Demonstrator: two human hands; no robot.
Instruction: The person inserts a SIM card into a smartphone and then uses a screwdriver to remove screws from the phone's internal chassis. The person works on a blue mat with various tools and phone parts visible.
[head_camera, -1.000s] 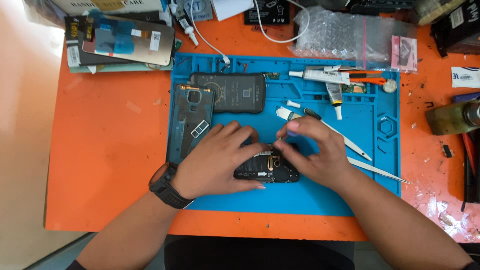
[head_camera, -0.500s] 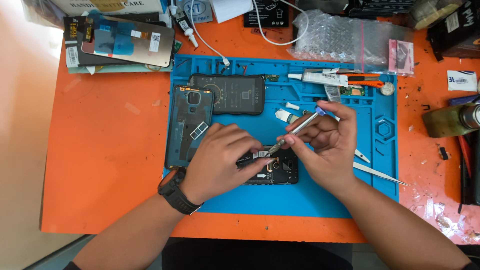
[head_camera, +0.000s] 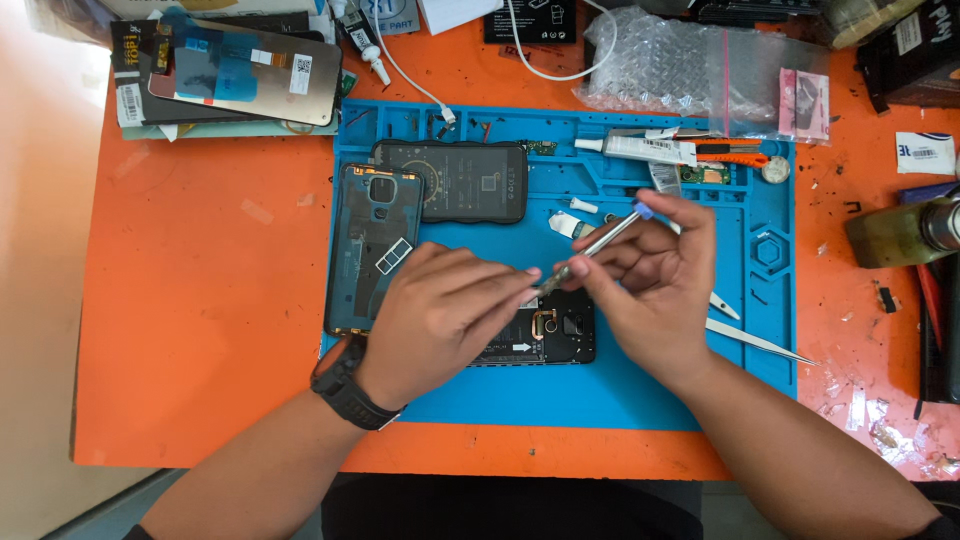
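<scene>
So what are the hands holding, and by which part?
The right hand pinches a slim metal screwdriver along its shaft. The left hand touches its tip and rests on the opened phone.

We see an orange worktop (head_camera: 200, 330) carrying a blue mat (head_camera: 640, 400) at its middle. At the far left corner lies a stack of phone screens (head_camera: 240, 80). Along the far edge sit a white cable (head_camera: 540, 60) and a clear bubble bag (head_camera: 690, 65). A greenish bottle (head_camera: 895, 232) lies at the right, with scraps of clear tape (head_camera: 880, 425) near the front right corner.
</scene>
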